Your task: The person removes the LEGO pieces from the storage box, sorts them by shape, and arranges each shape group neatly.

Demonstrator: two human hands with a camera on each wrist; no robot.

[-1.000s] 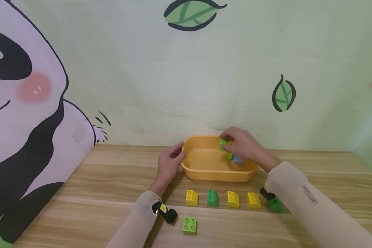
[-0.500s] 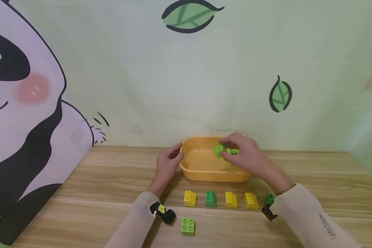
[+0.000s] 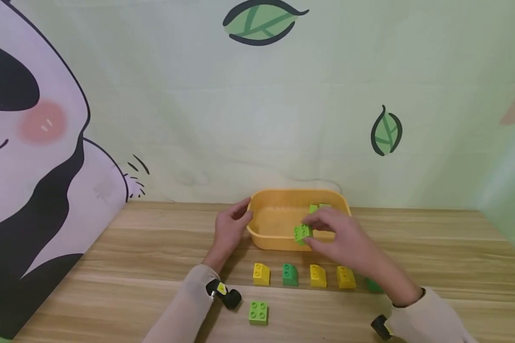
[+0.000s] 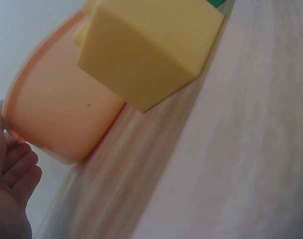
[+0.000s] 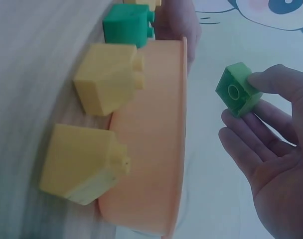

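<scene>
A light green building brick [image 3: 302,233] is pinched between the thumb and fingertips of my right hand [image 3: 345,238], over the front rim of an orange plastic basin [image 3: 274,242]. The right wrist view shows the hollow underside of that green brick [image 5: 233,89]. My left hand [image 3: 231,228] holds the basin's left end, its thumb at the rim. Light green pieces [image 3: 314,208] lie inside the basin at the right, partly covered by my right hand. Nearer me, another light green brick [image 3: 258,313] rests on the table with its studs up.
In front of the basin stands a row of sloped bricks: a yellow brick [image 3: 261,275], a green brick [image 3: 289,275], two more yellow ones, and a dark green brick [image 3: 374,285] partly behind my right forearm. A printed wall hanging [image 3: 257,119] rises behind the wooden table [image 3: 163,267].
My right hand has brought the light green brick from inside the basin's right part toward me, to over its front rim. The left hand has stayed at the basin's left end.
</scene>
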